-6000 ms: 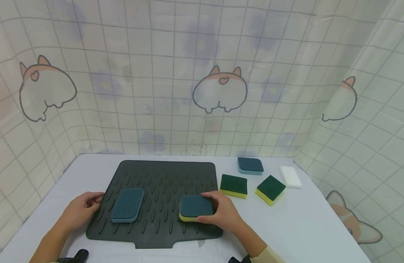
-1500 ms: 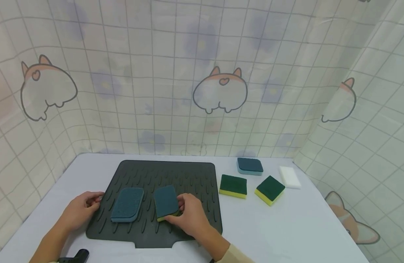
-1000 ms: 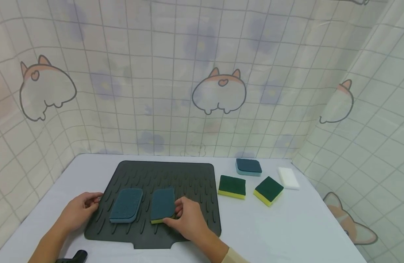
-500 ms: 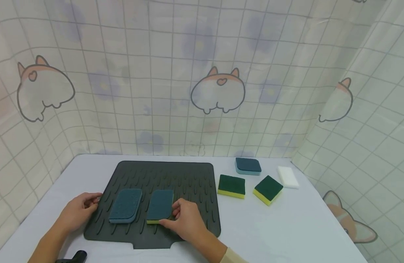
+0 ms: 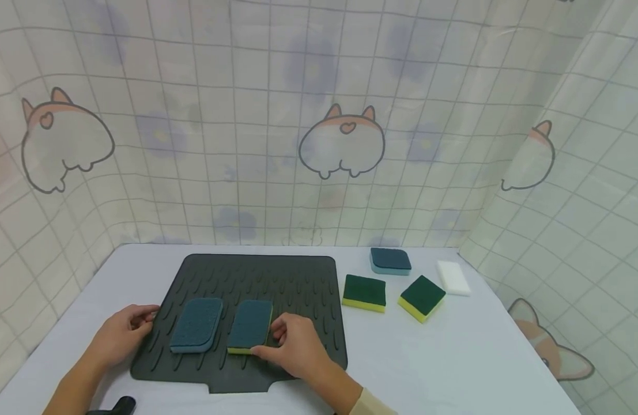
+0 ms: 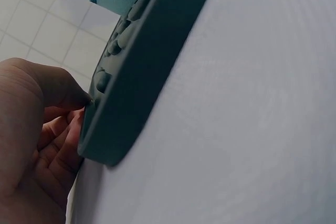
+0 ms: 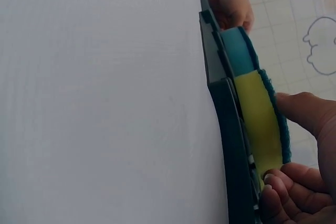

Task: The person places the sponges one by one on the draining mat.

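Observation:
On the dark ribbed mat [image 5: 303,288] lie two sponges with dark teal tops, side by side: a light-blue-sided sponge [image 5: 196,325] at left and a yellow-sided sponge [image 5: 250,326] to its right. My right hand [image 5: 300,344] holds the yellow-sided one at its near right corner; the thumb is at the near edge and curled fingers are along the right side. At the mat's left edge, my left hand [image 5: 119,336] pinches the rim, thumb on top and fingers curled against the side. In the left wrist view the mat's thick edge [image 6: 136,87] shows beside that thumb.
Right of the mat stand two green-and-yellow sponges [image 5: 365,291] [image 5: 422,295]. Behind them are a blue sponge [image 5: 390,260] and a white block [image 5: 453,278]. A white-covered table [image 5: 427,369] carries everything, with a patterned curtain [image 5: 267,196] behind.
My right hand has brought the yellow-sided sponge left across the mat, turned it lengthwise and lowered it beside the light-blue-sided one. My left hand has stayed at the mat's edge.

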### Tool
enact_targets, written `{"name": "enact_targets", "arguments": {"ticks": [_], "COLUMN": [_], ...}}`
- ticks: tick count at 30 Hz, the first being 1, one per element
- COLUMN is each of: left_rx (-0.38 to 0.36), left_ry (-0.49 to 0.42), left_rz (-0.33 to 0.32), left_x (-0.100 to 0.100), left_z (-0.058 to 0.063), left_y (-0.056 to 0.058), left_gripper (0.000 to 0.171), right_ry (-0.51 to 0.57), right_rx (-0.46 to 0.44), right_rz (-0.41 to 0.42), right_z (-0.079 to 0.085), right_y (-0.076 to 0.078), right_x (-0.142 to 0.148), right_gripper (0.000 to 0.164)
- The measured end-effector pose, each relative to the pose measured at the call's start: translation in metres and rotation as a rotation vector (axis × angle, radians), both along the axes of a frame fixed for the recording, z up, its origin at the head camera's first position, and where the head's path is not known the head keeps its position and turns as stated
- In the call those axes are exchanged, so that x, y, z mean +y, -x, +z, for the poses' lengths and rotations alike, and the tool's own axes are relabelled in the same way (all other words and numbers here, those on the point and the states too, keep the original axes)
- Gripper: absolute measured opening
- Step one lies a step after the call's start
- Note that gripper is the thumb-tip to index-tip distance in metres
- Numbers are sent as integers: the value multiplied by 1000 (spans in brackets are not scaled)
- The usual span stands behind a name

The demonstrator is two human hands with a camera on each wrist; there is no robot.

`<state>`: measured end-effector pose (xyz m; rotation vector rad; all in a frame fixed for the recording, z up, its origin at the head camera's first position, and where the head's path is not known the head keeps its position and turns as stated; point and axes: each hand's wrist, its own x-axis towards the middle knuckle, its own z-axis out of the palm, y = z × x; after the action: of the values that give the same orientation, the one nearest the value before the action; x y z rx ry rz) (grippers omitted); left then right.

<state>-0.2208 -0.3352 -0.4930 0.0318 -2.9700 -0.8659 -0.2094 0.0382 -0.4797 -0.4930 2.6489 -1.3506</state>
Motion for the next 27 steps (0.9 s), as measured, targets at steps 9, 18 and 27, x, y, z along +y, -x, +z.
{"name": "enact_targets", "arguments": {"ticks": [9,18,27], "left_rx": [4,14,20], "left_ry": [8,3,4], "left_rz": [-6,4,6], "left_x": [-2,-3,1], "left_z": [-2,-5,-4], "left_y": [-1,0,1], "left_gripper": [39,38,38], "right_ry": [88,113,111], "right_rx": [19,86,105], "right_rz": [52,89,72], "right_z": [2,1,4], "right_y": [4,13,19], "right_x": [15,41,70], "right_gripper": [51,41,40]}}
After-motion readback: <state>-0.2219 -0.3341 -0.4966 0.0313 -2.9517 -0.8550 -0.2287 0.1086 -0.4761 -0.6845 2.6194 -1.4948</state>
